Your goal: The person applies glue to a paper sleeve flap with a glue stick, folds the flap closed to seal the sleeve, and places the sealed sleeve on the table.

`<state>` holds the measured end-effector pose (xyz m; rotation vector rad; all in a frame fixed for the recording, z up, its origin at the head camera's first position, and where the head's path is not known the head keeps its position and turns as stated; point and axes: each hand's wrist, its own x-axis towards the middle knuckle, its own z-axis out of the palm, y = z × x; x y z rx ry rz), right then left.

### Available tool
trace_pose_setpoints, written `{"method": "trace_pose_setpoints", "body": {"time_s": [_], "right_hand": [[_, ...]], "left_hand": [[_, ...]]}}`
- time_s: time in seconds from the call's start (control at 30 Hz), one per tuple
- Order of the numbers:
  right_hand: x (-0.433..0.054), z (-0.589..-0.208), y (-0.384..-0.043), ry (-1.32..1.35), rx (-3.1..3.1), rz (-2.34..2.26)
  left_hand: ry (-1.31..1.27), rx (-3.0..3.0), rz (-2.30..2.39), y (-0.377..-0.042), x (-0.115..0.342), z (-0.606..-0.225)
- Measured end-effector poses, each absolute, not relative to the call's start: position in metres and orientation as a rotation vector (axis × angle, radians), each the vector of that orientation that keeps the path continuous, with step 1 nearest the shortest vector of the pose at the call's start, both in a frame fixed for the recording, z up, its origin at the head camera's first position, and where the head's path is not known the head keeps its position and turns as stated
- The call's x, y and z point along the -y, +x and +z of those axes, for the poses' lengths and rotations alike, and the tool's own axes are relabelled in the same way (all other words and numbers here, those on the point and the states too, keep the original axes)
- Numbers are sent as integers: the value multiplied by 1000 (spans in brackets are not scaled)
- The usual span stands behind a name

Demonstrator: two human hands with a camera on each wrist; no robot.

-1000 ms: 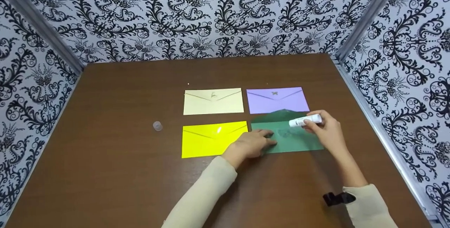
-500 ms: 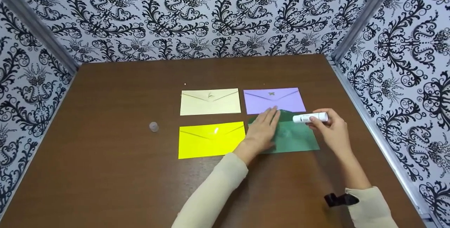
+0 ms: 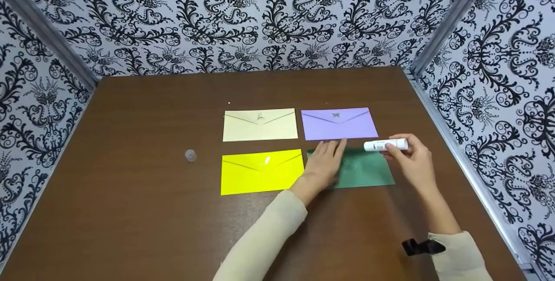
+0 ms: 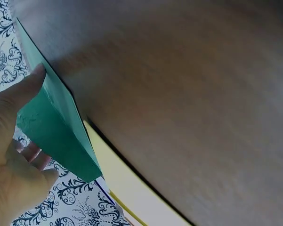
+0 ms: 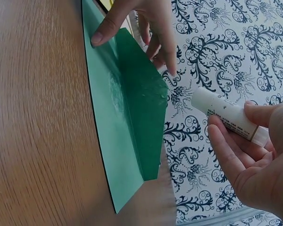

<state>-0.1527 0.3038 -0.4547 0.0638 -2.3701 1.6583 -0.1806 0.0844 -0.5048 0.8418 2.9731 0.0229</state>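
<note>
A green envelope lies on the table, its flap raised at an angle in the right wrist view. Wet-looking glue smears show on the flap's tip and on the envelope body. My left hand is at the envelope's left part, fingers extended behind the flap and thumb on the body, as the left wrist view also shows. My right hand holds a white glue stick between thumb and fingers, above the envelope's upper right corner. The stick lies nearly level, its end pointing left.
A yellow envelope lies left of the green one. Behind are a cream envelope and a purple envelope, both with flaps down. A small translucent cap sits farther left. Patterned walls enclose the table's back and sides.
My left hand has moved from the envelope's front to its flap, and the flap has tilted up from lying back. My right hand has drawn the glue stick slightly right.
</note>
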Motion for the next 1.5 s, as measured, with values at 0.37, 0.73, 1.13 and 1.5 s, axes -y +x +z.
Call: {"method": "trace_pose_setpoints", "body": {"time_s": [0.37,0.73,1.13,1.5], "right_hand": [[-306,-460,-153,35,2398,1657],[-305,-462,-153,3,2398,1687],[-305,-467,-153,36,2413,1709],[-300,-471,-155,8,2419,1763]], "left_hand": [[936,-2814,-37,-173,-87,-501],[967,-2696,-122,-173,-88,-502],[924,-2697,-230,-172,-100,-495],[909,-2706,-235,-172,-102,-498]]}}
